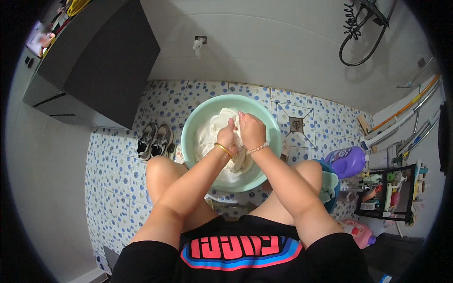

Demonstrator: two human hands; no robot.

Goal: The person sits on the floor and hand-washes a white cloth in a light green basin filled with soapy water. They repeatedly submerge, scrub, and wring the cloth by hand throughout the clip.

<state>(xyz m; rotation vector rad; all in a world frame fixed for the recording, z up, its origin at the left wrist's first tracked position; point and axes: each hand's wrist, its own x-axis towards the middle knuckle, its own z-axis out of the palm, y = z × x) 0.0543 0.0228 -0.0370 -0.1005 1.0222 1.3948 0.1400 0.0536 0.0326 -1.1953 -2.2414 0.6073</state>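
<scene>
A pale green round basin [272,123] stands on the floor between my knees, holding a wet white cloth [207,134] heaped up in some water. My left hand [227,139] is closed on the cloth, thumb upward, with a gold bangle at the wrist. Close beside it, my right hand [253,131] makes a fist around another part of the same cloth; a beaded bracelet circles that wrist. The fingertips of both hands are partly hidden by the hands themselves and the fabric.
Sneakers [162,140] sit left of the basin, below a dark cabinet [111,61]. A floor drain [296,125] lies to the right. Farther right are a purple bottle [347,162], a blue bucket [331,200] with cloth, a pink bottle [361,233] and a crowded rack [388,195].
</scene>
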